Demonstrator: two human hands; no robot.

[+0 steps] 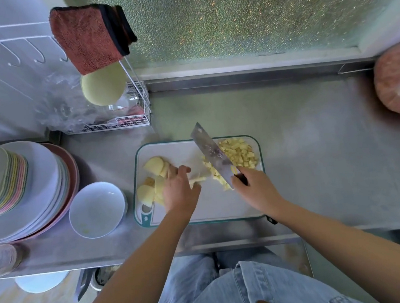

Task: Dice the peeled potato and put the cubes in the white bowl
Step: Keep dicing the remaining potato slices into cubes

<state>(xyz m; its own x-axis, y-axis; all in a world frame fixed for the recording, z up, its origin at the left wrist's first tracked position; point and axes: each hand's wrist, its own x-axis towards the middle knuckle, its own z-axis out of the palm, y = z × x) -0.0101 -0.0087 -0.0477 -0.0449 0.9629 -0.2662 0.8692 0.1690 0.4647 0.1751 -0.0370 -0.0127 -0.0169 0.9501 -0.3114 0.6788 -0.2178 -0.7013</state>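
A white cutting board with a teal rim lies on the steel counter. Potato slices sit at its left end, and a heap of yellow cubes fills its far right corner. My left hand presses down on a few potato strips near the board's middle. My right hand grips the handle of a cleaver, whose blade slants up across the cubes. The white bowl stands left of the board with no cubes in it.
A stack of plates and stacked bowls crowd the left. A wire rack with a cloth stands at the back left. A pink bagged object rests at the right edge. The counter's front edge runs just below the board.
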